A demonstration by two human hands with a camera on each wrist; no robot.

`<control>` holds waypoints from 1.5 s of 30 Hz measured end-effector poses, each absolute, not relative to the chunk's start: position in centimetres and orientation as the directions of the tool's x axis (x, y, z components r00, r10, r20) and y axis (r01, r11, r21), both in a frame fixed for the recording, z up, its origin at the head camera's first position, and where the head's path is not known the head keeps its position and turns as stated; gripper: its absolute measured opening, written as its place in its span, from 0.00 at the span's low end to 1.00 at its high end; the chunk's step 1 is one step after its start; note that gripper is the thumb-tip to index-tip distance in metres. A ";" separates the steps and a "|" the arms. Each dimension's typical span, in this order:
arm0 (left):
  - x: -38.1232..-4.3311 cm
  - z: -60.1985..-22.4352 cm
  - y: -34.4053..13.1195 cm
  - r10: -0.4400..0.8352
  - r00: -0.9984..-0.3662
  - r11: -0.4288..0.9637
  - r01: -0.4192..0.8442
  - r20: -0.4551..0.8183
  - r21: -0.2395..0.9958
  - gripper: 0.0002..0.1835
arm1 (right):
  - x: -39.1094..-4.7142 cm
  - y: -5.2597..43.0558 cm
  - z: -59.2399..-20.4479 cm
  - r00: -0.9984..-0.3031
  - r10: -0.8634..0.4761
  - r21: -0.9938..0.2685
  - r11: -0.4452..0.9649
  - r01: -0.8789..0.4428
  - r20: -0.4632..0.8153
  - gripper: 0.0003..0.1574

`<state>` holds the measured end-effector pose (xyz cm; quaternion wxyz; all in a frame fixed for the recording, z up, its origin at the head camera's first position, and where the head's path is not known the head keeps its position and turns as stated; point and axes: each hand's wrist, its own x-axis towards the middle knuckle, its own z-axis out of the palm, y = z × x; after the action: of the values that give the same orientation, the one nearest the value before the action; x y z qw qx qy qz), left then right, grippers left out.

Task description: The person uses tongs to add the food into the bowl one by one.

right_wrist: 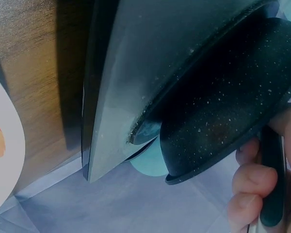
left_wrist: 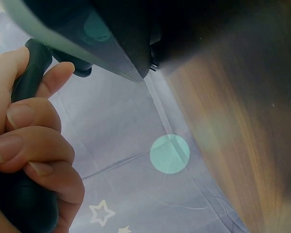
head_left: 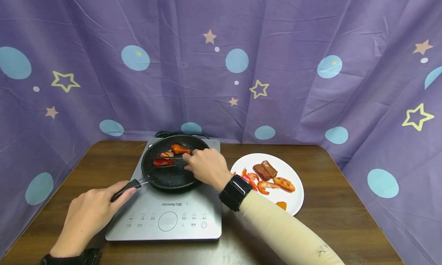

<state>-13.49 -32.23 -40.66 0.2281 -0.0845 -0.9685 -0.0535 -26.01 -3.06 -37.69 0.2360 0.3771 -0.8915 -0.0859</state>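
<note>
My left hand (head_left: 90, 209) grips the black handle (head_left: 126, 190) of a speckled frying pan (head_left: 169, 180), fingers wrapped round it in the left wrist view. The pan sits on a silver induction cooker (head_left: 148, 203). Over the pan, my right hand (head_left: 208, 167) holds a pair of tongs (right_wrist: 272, 179) with a dark grip. Their thin arms reach left, on either side of a dark red piece of meat (head_left: 163, 162); whether they touch it I cannot tell. Beside it lie a small grill-marked piece (head_left: 167, 154) and a drumstick (head_left: 180, 148).
Right of the cooker, a white plate (head_left: 297, 203) holds two brown meat pieces (head_left: 265, 170), several shrimp (head_left: 266, 187), a chicken wing (head_left: 284, 184) and an orange piece (head_left: 281, 205). Black cable (head_left: 165, 134) lies behind the cooker. A purple curtain (head_left: 290, 111) hangs behind the wooden table (head_left: 331, 203).
</note>
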 end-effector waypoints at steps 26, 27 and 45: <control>-13.5 -40.8 -32.2 0.140 -0.883 0.979 0.192 0.447 0.073 0.22 | -25.9 -2.0 -37.6 -0.603 -0.702 0.303 0.710 -0.635 0.379 0.13; -13.5 -40.8 -32.3 0.138 -0.886 0.979 0.190 0.443 0.075 0.22 | -25.9 -1.8 -37.5 -0.601 -0.703 0.298 0.708 -0.640 0.380 0.14; -13.4 -40.5 -32.0 0.135 -0.898 0.980 0.184 0.420 0.079 0.24 | -24.5 11.6 -32.7 -0.667 -0.577 0.152 0.798 -0.583 0.471 0.28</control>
<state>-13.40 -32.03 -40.54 0.2109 -0.0820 -0.9723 -0.0586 -24.48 11.65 -32.74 0.2561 0.3175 -0.9130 0.0060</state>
